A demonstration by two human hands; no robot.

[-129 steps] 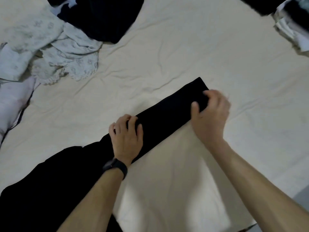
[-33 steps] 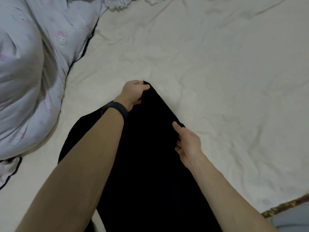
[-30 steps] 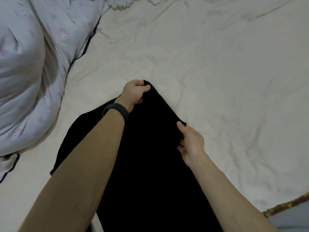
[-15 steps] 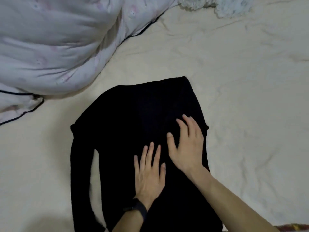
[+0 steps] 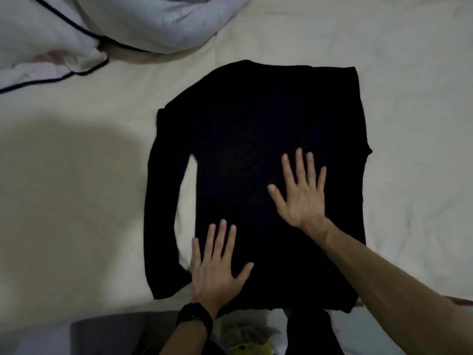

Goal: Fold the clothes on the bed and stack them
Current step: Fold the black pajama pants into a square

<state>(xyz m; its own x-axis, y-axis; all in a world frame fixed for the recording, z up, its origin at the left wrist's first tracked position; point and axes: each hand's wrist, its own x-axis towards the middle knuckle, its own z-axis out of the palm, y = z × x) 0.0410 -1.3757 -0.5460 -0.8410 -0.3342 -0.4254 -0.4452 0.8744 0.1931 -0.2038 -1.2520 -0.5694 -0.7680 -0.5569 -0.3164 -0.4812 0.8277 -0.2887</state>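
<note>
Currently: smoothing stage. Top (image 5: pixel 256 124), black, long-sleeved, lies flat on the sheet (image 5: pixel 76 213) under both hands. Left hand (image 5: pixel 217 267) sits near the hem, right hand (image 5: pixel 299 193) further up and just right of it; both are palm-down, fingers splayed, pressing, gripping nothing. One sleeve (image 5: pixel 163 201) lies loose just left of the left hand. Next, likely: fold that sleeve across, then halve.

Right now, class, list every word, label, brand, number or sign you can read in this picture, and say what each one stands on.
No text can be read anywhere.
Black top: no print or label showing.
Wristband: dark, nothing legible.
Duvet: faint pink marks, too blurred to read.
</note>
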